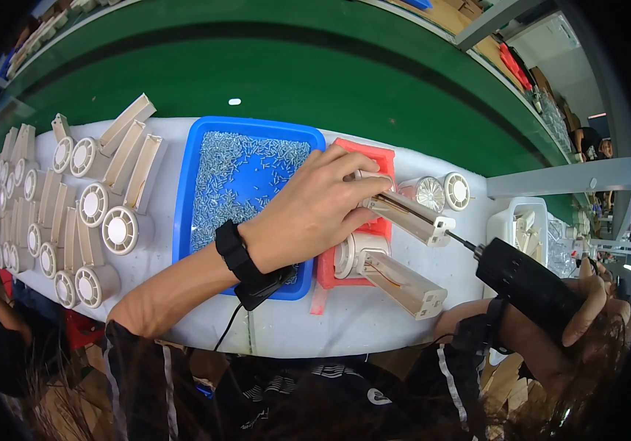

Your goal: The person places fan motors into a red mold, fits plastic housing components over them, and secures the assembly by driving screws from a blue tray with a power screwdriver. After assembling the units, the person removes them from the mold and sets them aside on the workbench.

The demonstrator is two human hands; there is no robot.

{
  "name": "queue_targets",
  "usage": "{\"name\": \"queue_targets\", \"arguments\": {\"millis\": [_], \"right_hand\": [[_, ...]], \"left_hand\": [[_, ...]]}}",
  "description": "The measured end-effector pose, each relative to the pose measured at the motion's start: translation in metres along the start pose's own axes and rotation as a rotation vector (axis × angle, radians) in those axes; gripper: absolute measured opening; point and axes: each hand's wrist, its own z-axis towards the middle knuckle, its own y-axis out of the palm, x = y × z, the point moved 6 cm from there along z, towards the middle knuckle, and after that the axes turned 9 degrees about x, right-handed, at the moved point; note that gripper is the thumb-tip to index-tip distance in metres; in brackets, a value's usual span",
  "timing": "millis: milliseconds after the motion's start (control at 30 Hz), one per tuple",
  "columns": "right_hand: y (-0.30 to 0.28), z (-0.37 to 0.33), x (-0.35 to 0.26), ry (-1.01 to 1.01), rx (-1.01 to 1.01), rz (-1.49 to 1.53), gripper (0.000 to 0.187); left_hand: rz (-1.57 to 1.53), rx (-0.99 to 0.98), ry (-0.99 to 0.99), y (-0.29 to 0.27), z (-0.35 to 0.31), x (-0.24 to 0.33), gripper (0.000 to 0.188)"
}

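My left hand [315, 195] reaches across the blue tray and holds a white plastic housing with a long arm [412, 218], its round end seated in a red fixture [328, 266]. My right hand [594, 309] is wrapped round a black electric screwdriver [525, 279]. Its thin bit points at the end of the arm and appears to touch it. Nearer to me, a second white housing [403, 285] lies in the same fixture, its arm pointing right. Thin wires show inside both arms. My left fingers hide part of the first housing.
The blue tray [183, 220] holds many small silver screws. Several similar white housings [120, 229] stand in rows at left. Clear-ended and white round parts [457, 191] sit right of the fixture, with a white bin [536, 206] beyond. A green conveyor belt [278, 77] runs behind.
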Motion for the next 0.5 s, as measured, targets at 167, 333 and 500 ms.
{"name": "queue_targets", "arguments": {"millis": [167, 333, 500], "right_hand": [[-0.021, 0.012, -0.009, 0.102, -0.005, 0.15, 0.025], [-0.024, 0.013, -0.008, 0.101, -0.003, 0.137, 0.027], [-0.028, 0.018, -0.009, 0.107, -0.002, 0.139, 0.029]], "left_hand": [[-0.009, 0.004, 0.023, 0.0, 0.0, -0.001, 0.045], [0.005, 0.002, 0.023, -0.001, 0.0, -0.002, 0.045], [0.001, 0.0, 0.029, -0.002, 0.001, -0.001, 0.045]]}}
